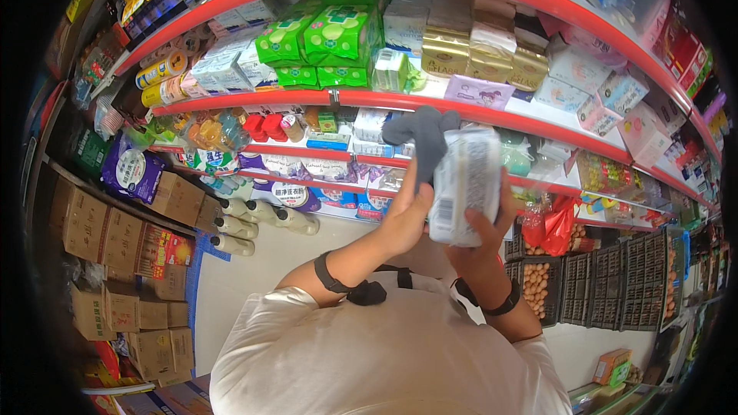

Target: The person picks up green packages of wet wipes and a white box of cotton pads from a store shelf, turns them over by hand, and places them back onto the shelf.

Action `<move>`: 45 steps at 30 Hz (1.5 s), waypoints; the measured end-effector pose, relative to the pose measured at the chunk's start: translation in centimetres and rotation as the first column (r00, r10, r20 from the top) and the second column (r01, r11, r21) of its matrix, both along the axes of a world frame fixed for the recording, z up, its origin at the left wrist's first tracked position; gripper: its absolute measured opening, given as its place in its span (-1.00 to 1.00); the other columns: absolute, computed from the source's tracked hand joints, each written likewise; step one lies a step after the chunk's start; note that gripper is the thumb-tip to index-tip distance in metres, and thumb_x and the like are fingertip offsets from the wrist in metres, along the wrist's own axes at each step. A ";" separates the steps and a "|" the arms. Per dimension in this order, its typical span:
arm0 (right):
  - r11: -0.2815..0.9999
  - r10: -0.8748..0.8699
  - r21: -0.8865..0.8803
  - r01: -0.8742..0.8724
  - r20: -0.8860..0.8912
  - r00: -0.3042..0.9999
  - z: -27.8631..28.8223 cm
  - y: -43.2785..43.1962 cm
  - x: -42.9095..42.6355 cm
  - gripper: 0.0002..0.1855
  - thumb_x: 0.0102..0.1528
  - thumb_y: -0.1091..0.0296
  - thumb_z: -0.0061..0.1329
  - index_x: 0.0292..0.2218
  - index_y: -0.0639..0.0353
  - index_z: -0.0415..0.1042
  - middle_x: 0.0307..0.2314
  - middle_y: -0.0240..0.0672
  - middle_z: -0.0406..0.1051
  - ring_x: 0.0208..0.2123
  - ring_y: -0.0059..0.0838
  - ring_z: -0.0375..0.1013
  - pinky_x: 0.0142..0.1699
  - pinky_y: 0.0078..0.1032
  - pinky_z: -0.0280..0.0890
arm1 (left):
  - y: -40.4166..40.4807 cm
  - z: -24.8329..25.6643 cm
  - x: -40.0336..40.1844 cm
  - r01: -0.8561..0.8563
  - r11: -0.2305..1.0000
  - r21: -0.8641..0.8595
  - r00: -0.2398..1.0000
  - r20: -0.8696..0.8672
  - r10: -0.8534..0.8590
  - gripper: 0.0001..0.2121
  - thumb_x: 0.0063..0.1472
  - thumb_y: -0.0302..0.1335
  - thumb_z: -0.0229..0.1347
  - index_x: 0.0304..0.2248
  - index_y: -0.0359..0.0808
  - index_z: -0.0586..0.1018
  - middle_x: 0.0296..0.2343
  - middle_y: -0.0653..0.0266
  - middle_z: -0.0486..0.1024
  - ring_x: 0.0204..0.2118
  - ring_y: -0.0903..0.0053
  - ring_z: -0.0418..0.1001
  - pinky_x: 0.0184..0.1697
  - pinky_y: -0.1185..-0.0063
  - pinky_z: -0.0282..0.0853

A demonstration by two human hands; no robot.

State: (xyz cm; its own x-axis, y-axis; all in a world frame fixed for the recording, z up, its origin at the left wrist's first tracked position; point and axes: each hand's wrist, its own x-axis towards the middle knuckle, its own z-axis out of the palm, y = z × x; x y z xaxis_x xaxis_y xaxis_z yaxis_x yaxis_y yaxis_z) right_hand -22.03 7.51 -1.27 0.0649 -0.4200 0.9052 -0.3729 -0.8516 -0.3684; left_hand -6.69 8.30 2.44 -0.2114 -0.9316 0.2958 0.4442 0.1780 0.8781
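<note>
My right hand [484, 225] grips a pale plastic-wrapped pack [467, 184] with a barcode on its side, held tilted in front of the shelves. A dark grey cloth [428, 135] is in my left hand [406, 216], its folds rising beside the pack's upper left corner. The left hand's fingers are partly hidden behind the cloth and the pack. Behind them runs a red-edged shelf [398, 99] bearing green packs [340, 34], gold packs [447, 52] and a purple pack [478, 92].
Lower shelves hold small boxes [327, 141] and bags of washing powder [288, 193]. Pale bottles [236, 244] stand on the floor at the left, near stacked cardboard boxes [124, 236]. At the right are dark plastic crates [605, 282], some with eggs [536, 288], and a red plastic bag [556, 227].
</note>
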 end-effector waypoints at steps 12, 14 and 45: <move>0.999 0.031 -0.007 -0.032 -0.108 0.994 6.1 0.9 6.0 -0.42 -0.21 0.33 0.33 -0.15 -0.16 0.35 0.02 -0.16 -0.01 0.16 0.03 0.03 0.15 -0.15 0.08 | -3.3 1.0 8.2 0.173 0.979 -0.106 0.983 -0.035 -0.177 -0.15 0.22 0.09 -0.05 0.23 -0.38 -0.09 0.15 0.10 0.13 0.19 0.35 0.14 0.22 0.40 0.06; 0.999 0.033 -0.032 -0.040 -0.202 0.979 6.2 1.4 7.0 -0.54 -0.19 0.31 0.30 -0.24 -0.18 0.38 0.02 -0.19 -0.01 0.17 0.06 -0.01 0.17 -0.11 0.04 | -3.7 -0.1 9.3 0.245 0.969 -0.035 0.955 -0.162 -0.248 -0.19 0.24 0.07 -0.08 0.22 -0.38 -0.06 0.13 0.13 0.16 0.16 0.39 0.19 0.19 0.41 0.11; 0.889 -0.392 0.277 0.364 0.050 0.919 8.4 -0.9 6.9 0.16 -0.16 0.32 0.31 0.18 0.28 -0.33 0.03 0.09 0.08 0.09 -0.13 0.20 0.17 -0.24 0.07 | -12.3 -1.0 5.8 0.420 0.878 -0.231 0.907 0.056 -0.418 -0.09 -0.04 -0.39 0.34 0.19 -0.41 0.03 0.05 0.20 0.25 0.10 0.49 0.21 0.14 0.47 0.13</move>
